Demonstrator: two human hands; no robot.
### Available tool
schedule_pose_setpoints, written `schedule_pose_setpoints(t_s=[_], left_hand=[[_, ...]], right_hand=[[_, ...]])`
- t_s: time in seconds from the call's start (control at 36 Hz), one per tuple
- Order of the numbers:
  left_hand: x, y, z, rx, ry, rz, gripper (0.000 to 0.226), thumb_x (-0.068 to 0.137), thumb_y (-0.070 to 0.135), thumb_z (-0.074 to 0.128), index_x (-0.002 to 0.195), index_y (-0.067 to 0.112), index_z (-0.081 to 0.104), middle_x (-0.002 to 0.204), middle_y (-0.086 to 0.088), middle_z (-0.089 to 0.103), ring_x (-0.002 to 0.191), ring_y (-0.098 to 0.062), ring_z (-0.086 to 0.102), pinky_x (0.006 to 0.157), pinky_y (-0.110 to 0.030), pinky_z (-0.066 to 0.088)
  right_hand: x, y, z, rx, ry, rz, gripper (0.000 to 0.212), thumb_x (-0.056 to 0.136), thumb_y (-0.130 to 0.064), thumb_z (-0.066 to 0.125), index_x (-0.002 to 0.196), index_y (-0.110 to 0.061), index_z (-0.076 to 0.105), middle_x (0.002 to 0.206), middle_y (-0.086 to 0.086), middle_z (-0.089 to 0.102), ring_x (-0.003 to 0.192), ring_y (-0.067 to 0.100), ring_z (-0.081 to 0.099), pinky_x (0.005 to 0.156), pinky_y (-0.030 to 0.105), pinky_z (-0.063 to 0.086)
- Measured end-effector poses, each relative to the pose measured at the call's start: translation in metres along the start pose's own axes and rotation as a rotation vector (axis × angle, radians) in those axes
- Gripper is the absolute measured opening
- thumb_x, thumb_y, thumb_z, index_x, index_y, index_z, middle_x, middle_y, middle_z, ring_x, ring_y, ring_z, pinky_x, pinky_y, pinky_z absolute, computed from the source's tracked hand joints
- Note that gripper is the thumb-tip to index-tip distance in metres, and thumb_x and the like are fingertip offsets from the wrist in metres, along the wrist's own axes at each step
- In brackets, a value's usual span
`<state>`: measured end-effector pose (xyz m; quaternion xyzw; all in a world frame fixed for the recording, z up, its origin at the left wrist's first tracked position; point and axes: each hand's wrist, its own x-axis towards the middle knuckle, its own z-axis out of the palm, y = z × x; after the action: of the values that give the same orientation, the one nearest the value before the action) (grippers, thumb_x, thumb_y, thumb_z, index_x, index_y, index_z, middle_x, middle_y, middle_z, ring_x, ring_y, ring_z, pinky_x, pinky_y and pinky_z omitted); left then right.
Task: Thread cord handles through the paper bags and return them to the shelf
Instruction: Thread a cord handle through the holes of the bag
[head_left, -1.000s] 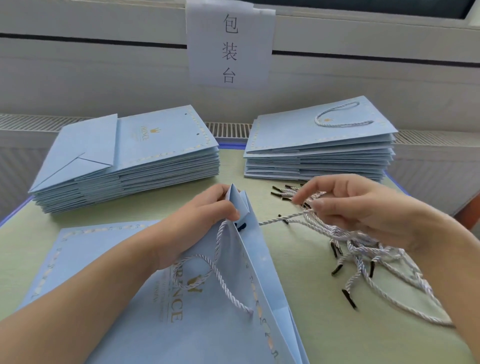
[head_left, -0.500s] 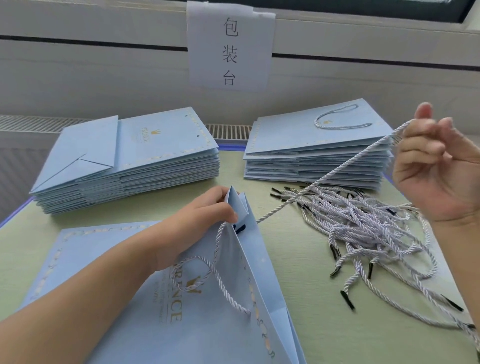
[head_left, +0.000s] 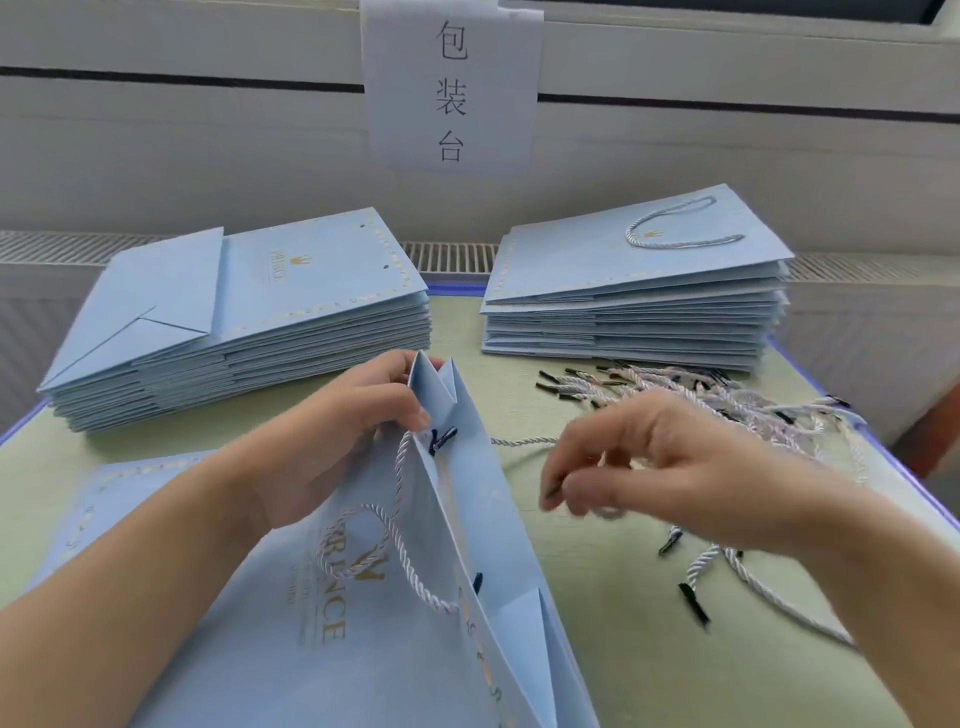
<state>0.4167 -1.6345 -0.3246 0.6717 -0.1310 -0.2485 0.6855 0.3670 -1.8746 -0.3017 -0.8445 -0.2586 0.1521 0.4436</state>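
A light blue paper bag (head_left: 405, 649) stands partly opened in front of me. My left hand (head_left: 332, 441) grips its top edge near the side fold. A white twisted cord handle (head_left: 400, 545) hangs looped on the bag's near face, with a black tip showing at the upper hole. My right hand (head_left: 675, 467), blurred, hovers just right of the bag with its fingers curled. It pinches a loose white cord (head_left: 519, 441) that trails across the green table (head_left: 623, 649). A pile of spare cords (head_left: 727, 400) with black tips lies behind that hand.
A stack of flat blue bags without handles (head_left: 291, 291) sits at the back left. Another stack (head_left: 639, 291), whose top bag has a cord handle, sits at the back right. One flat bag (head_left: 130, 483) lies under my left arm. A paper sign (head_left: 452, 88) hangs on the wall.
My right hand lifted a cord out of the pile up to the right, then came back down and left toward the bag. My left hand kept its hold on the bag's edge.
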Motion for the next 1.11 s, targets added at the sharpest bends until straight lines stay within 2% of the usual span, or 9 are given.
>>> schedule_pose_setpoints(t_s=[0.14, 0.31, 0.44, 0.56, 0.67, 0.81, 0.94, 1.06, 1.11], left_hand=[[0.0, 0.001, -0.006, -0.041, 0.009, 0.008, 0.05, 0.055, 0.012, 0.059, 0.105, 0.011, 0.06, 0.082, -0.012, 0.06, 0.066, -0.022, 0.059, 0.054, -0.026, 0.052], [0.002, 0.001, -0.007, -0.089, -0.001, 0.011, 0.048, 0.049, 0.013, 0.062, 0.097, 0.016, 0.065, 0.079, -0.011, 0.062, 0.062, -0.02, 0.061, 0.052, -0.024, 0.052], [0.002, 0.001, -0.008, -0.094, -0.006, 0.023, 0.04, 0.055, 0.011, 0.058, 0.095, 0.017, 0.065, 0.079, -0.011, 0.062, 0.062, -0.019, 0.06, 0.052, -0.024, 0.052], [0.002, 0.001, -0.01, -0.087, -0.014, 0.032, 0.049, 0.044, 0.023, 0.065, 0.093, 0.017, 0.065, 0.081, -0.011, 0.061, 0.063, -0.02, 0.06, 0.053, -0.024, 0.053], [0.003, -0.001, -0.013, -0.07, -0.011, 0.04, 0.058, 0.044, 0.024, 0.066, 0.101, 0.016, 0.062, 0.082, -0.011, 0.062, 0.065, -0.019, 0.061, 0.055, -0.025, 0.053], [0.004, -0.002, -0.013, -0.053, -0.008, 0.041, 0.066, 0.044, 0.023, 0.068, 0.108, 0.013, 0.058, 0.084, -0.01, 0.062, 0.064, -0.02, 0.061, 0.055, -0.026, 0.053], [0.004, -0.003, -0.011, -0.057, 0.002, 0.044, 0.066, 0.044, 0.023, 0.068, 0.108, 0.013, 0.058, 0.084, -0.009, 0.063, 0.065, -0.02, 0.062, 0.054, -0.026, 0.052], [0.005, -0.002, -0.011, -0.057, -0.001, 0.049, 0.062, 0.045, 0.023, 0.068, 0.105, 0.013, 0.06, 0.084, -0.009, 0.063, 0.065, -0.02, 0.062, 0.056, -0.026, 0.053], [0.005, -0.002, -0.011, -0.06, 0.0, 0.048, 0.061, 0.045, 0.023, 0.068, 0.105, 0.014, 0.06, 0.083, -0.008, 0.063, 0.064, -0.019, 0.062, 0.056, -0.026, 0.053]], right_hand=[[0.006, -0.003, 0.038, 0.21, -0.188, 0.101, 0.026, 0.091, 0.006, 0.044, 0.109, -0.002, 0.062, 0.097, 0.023, 0.068, 0.077, 0.024, 0.059, 0.069, 0.035, 0.046], [0.009, -0.004, 0.054, 0.347, -0.158, 0.104, 0.027, 0.096, 0.002, 0.049, 0.117, -0.004, 0.064, 0.116, 0.015, 0.068, 0.102, 0.029, 0.066, 0.088, 0.046, 0.054], [0.01, -0.002, 0.052, 0.266, -0.11, 0.088, 0.019, 0.092, -0.01, 0.059, 0.106, -0.011, 0.071, 0.098, 0.02, 0.067, 0.071, 0.015, 0.046, 0.063, 0.024, 0.04], [0.007, -0.002, 0.048, 0.294, -0.147, 0.132, 0.017, 0.094, -0.006, 0.059, 0.104, 0.005, 0.067, 0.083, 0.014, 0.062, 0.053, -0.003, 0.044, 0.05, 0.008, 0.036], [0.009, 0.001, 0.048, 0.289, -0.069, 0.133, 0.027, 0.082, -0.022, 0.063, 0.094, 0.002, 0.066, 0.091, 0.031, 0.064, 0.065, 0.013, 0.052, 0.06, 0.023, 0.041], [0.01, 0.0, 0.051, 0.289, -0.102, 0.139, 0.021, 0.087, -0.012, 0.06, 0.101, 0.001, 0.068, 0.099, 0.022, 0.069, 0.073, 0.026, 0.053, 0.071, 0.033, 0.042], [0.009, -0.004, 0.05, 0.309, -0.124, 0.103, 0.018, 0.092, -0.007, 0.059, 0.107, -0.003, 0.07, 0.105, 0.025, 0.067, 0.075, 0.018, 0.051, 0.063, 0.015, 0.041], [0.008, -0.005, 0.053, 0.419, -0.136, 0.137, 0.029, 0.085, -0.011, 0.062, 0.108, 0.007, 0.065, 0.111, 0.031, 0.064, 0.107, 0.045, 0.061, 0.095, 0.055, 0.048], [0.008, -0.005, 0.054, 0.486, -0.169, 0.146, 0.03, 0.086, -0.008, 0.059, 0.112, 0.008, 0.063, 0.116, 0.026, 0.065, 0.112, 0.046, 0.058, 0.099, 0.057, 0.044]])
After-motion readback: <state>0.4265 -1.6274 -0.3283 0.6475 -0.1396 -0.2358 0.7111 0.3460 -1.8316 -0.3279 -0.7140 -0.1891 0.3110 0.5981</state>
